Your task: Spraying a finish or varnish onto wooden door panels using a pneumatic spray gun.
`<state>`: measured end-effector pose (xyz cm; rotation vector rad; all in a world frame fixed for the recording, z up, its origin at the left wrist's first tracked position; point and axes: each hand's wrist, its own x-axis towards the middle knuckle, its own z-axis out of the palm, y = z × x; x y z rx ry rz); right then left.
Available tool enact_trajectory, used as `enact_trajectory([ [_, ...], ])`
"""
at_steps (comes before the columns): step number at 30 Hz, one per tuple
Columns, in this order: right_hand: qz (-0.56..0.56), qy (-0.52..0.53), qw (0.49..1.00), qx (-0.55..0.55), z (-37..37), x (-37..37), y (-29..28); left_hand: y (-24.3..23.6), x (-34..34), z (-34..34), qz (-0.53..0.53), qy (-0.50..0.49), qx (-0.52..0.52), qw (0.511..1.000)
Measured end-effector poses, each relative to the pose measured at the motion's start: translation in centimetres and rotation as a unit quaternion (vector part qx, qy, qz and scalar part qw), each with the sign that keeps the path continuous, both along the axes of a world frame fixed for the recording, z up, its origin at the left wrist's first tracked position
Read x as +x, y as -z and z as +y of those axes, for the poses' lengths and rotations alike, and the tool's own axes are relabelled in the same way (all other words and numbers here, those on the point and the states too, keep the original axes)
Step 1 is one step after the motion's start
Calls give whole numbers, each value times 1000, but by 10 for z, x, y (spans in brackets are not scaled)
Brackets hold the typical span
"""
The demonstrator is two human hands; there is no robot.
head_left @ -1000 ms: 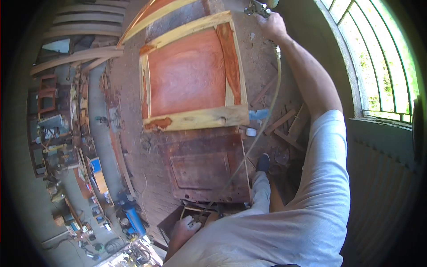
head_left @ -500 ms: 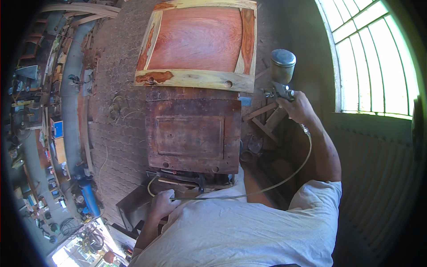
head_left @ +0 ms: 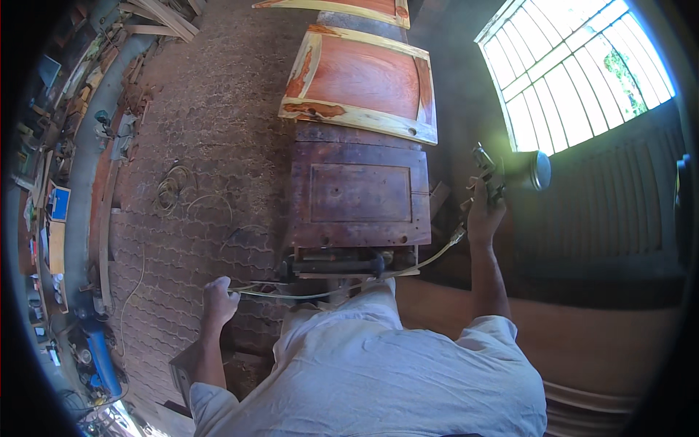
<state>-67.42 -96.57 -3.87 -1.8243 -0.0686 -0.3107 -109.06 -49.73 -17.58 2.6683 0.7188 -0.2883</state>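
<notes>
In my right hand (head_left: 483, 215) is a spray gun (head_left: 489, 173), tilted so that its metal cup (head_left: 530, 171) leans out to the right. A thin pale hose (head_left: 306, 296) runs from the gun's grip across my front to my left hand (head_left: 219, 298), which is closed around it at the left. Ahead of me lies a framed wood panel (head_left: 368, 79) with a reddish middle and a pale, brown-streaked frame. Nearer stands a dark brown wooden panel (head_left: 359, 194) with a rectangular moulding. Neither hand touches the panels.
Another reddish panel (head_left: 342, 9) shows at the far edge. A barred window (head_left: 575, 76) is at the right, above a corrugated dark surface (head_left: 604, 204). On the paved floor (head_left: 196, 255) lies a coiled hose (head_left: 172, 188). Cluttered shelving and a blue cylinder (head_left: 104, 363) line the left.
The spray gun has turned from cup-up to cup-right, with my right arm straighter. My left hand has moved outward to the left with the hose. The view has shifted, showing a further panel.
</notes>
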Motion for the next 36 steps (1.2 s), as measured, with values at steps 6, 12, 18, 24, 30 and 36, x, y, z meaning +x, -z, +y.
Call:
enact_trajectory([
  [6,88,8,982,167,71,-154,8,-3,-10,56,-93,-95,4,991],
  [12,167,-45,945,278,137,-260,56,-67,38,-59,-194,52,-202,959],
  [18,121,-214,954,174,158,-330,58,-103,49,-155,-248,225,-332,882],
  [24,-10,-312,936,-159,137,-339,49,-77,49,-175,-249,262,-222,905],
  [30,6,-351,923,-159,139,-345,36,-79,32,-170,-175,113,-375,903],
  [36,4,-443,867,-227,173,-325,35,-64,30,-137,-244,8,-453,857],
])
